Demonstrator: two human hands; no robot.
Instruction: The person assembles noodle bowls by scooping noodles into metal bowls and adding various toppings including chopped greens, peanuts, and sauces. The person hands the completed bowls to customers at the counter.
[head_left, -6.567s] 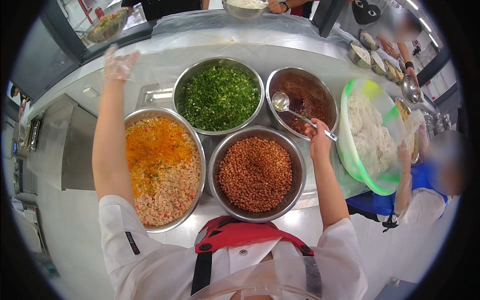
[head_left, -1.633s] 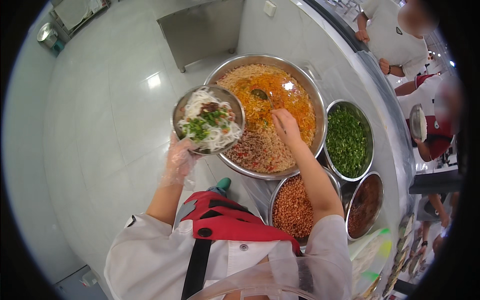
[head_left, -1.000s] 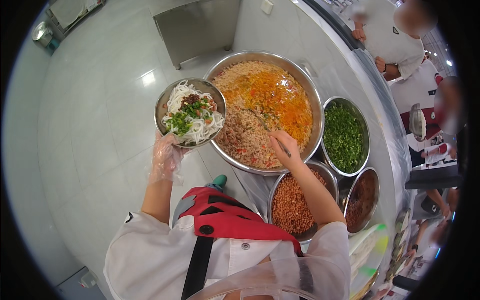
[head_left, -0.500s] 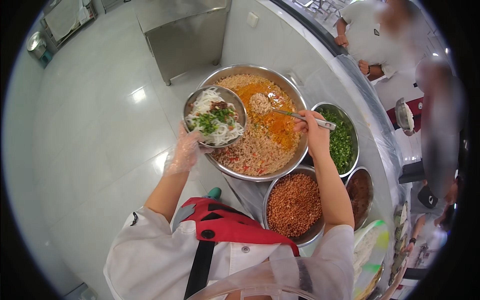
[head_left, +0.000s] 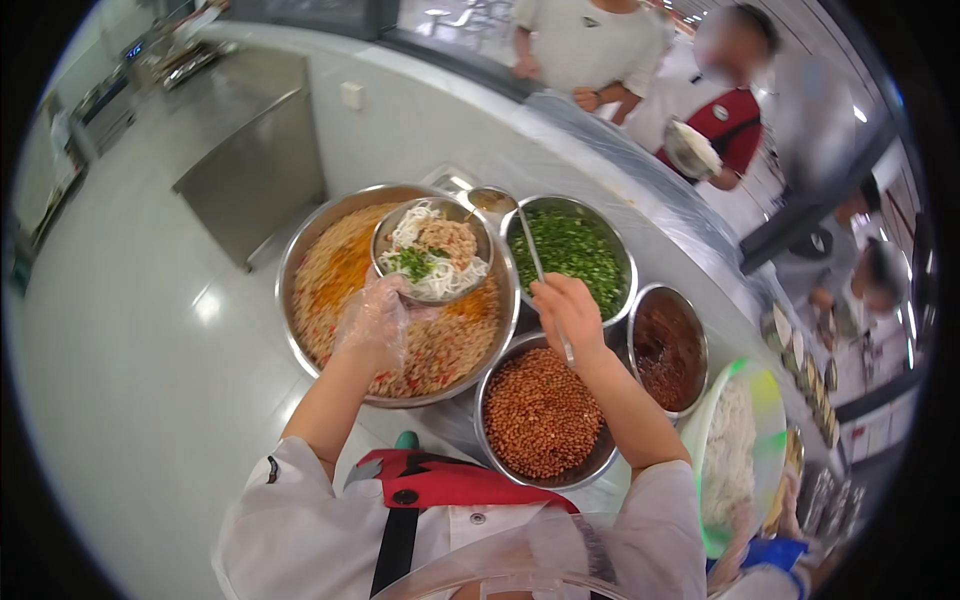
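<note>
One small round steel bowl (head_left: 482, 242): filled with white noodles (head_left: 440, 284), beige crumbly topping (head_left: 455, 241) and chopped greens (head_left: 414, 264), it is held above a wide round steel basin (head_left: 430, 399) of orange-streaked crumbly food (head_left: 335, 300).
Left hand (head_left: 372, 318): gloved in clear plastic, it is closed on the bowl's near side, some fingers hidden.
Right hand (head_left: 568, 312): bare, it is curled around the handle of a long steel ladle (head_left: 531, 241).
Ladle head (head_left: 491, 199): poised by the bowl's far right rim; contact cannot be told.
Beside the basin: green herbs (head_left: 570, 255), reddish-brown beans (head_left: 540, 415) and dark brown sauce (head_left: 668, 365) are contained in three round steel pans (head_left: 629, 275).
Translucent green-and-white tub (head_left: 765, 425): filled with pale strands (head_left: 728, 450).
</note>
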